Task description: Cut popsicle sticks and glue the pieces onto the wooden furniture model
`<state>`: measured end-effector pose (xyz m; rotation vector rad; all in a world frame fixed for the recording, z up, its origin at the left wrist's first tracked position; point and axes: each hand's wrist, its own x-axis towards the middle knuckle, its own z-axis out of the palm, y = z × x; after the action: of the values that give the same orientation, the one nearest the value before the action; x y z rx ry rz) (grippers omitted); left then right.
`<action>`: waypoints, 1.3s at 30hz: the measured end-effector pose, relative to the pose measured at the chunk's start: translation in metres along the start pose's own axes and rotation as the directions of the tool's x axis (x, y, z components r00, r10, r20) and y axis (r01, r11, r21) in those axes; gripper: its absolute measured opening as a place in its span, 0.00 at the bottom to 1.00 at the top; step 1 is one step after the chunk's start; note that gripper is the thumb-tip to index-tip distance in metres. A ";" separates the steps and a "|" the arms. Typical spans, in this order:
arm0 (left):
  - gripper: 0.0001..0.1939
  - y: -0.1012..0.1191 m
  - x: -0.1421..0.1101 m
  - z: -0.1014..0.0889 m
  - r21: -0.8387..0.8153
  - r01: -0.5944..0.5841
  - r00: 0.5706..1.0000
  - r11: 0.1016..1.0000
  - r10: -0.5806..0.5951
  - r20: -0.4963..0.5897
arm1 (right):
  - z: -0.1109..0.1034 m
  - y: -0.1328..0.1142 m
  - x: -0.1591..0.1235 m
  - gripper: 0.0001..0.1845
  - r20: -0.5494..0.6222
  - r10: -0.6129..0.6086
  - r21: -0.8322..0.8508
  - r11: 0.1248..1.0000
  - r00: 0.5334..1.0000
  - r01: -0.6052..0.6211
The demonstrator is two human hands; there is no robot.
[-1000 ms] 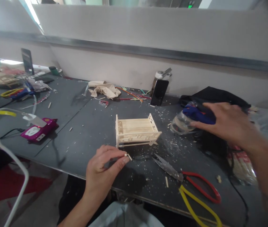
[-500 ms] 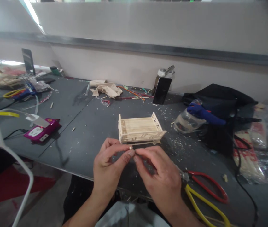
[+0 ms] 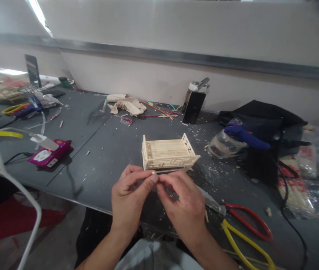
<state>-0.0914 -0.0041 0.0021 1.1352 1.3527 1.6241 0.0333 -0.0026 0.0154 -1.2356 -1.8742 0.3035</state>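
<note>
My left hand (image 3: 131,191) is closed in a pinch on a small pale wooden piece (image 3: 154,173), of which only the end shows. Against its fingertips rest those of my right hand (image 3: 180,195), also pinched together; whatever lies between them is hidden. Just beyond both hands stands a miniature bed (image 3: 167,150) of pale wooden sticks, upright on the table. To the right of my right hand lie pliers with one red handle (image 3: 256,221) and one yellow handle (image 3: 244,242).
Wood scraps are strewn over the dark table (image 3: 97,187). A phone (image 3: 194,108) leans at the back. On the right are a blue glue gun (image 3: 244,135), a cable and plastic bags (image 3: 297,183). A purple power strip (image 3: 51,155) and a white lamp arm (image 3: 31,202) stand left.
My right hand has shifted slightly left, uncovering more of the pliers' jaw end. The fingertips of both hands stay together around the small piece.
</note>
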 end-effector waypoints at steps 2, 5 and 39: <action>0.04 -0.001 0.000 0.000 0.011 -0.010 1.000 1.000 0.010 0.008 | 0.002 0.002 0.000 0.06 -0.005 -0.002 0.007 1.000 1.000 0.002; 0.04 -0.003 0.000 -0.001 0.023 -0.012 1.000 1.000 0.011 0.020 | 0.006 0.004 0.001 0.05 -0.040 -0.024 0.012 1.000 0.999 0.024; 0.31 0.005 0.053 -0.015 0.400 -0.543 0.812 0.738 0.339 0.475 | 0.031 0.017 0.018 0.04 -0.212 0.024 -0.064 0.997 0.977 -0.038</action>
<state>-0.1234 0.0385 0.0149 2.1330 1.3556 1.2536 0.0176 0.0284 -0.0042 -1.2905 -1.6962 0.1208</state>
